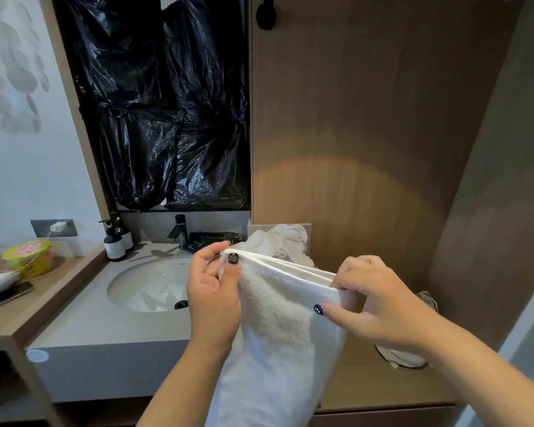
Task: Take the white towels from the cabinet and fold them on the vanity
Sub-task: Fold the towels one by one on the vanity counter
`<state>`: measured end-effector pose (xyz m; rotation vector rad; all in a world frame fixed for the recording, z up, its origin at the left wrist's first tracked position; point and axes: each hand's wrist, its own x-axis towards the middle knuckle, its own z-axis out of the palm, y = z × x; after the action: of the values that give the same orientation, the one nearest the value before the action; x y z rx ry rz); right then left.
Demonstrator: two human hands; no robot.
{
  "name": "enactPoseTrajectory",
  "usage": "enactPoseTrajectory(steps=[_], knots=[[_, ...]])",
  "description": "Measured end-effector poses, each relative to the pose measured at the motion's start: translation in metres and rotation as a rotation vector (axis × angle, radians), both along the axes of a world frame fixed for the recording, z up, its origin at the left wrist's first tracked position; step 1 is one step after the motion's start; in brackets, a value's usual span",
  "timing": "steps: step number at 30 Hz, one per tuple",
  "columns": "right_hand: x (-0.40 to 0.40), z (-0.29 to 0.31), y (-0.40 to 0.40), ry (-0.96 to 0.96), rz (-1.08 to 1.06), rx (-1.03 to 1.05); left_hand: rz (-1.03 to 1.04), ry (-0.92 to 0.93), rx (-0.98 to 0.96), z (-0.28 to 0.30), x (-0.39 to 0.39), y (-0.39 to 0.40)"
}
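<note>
Midair above the grey surface (84,322), left hand (211,291) and right hand (379,303) pinch a doubled white towel (278,334) by its top corners; a slackened pinch could misalign the layers

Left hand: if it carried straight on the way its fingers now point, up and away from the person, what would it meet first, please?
Probably the crumpled white towels heaped just behind the left hand, which pinches the held towel by a top corner. Depth is unclear; the faucet lies slightly to the left.

Dim, warm pool on wood panel (352,186), glare on black plastic (167,103), wide-angle edge bending.
</note>
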<state>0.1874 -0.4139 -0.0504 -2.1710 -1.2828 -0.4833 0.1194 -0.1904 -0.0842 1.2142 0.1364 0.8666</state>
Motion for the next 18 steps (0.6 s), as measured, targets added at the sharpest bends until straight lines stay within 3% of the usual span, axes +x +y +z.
enactPoseTrajectory(steps=[5,14,18], knots=[[0.006,-0.012,0.010,-0.074,-0.061,0.185,-0.024,0.048,-0.036,-0.007,-0.003,0.004],[0.017,-0.039,0.005,0.300,-0.246,0.248,-0.120,0.117,0.045,-0.017,-0.013,0.008],[0.021,-0.046,0.012,0.434,-0.326,0.062,-0.113,0.145,0.107,-0.025,-0.012,0.001]])
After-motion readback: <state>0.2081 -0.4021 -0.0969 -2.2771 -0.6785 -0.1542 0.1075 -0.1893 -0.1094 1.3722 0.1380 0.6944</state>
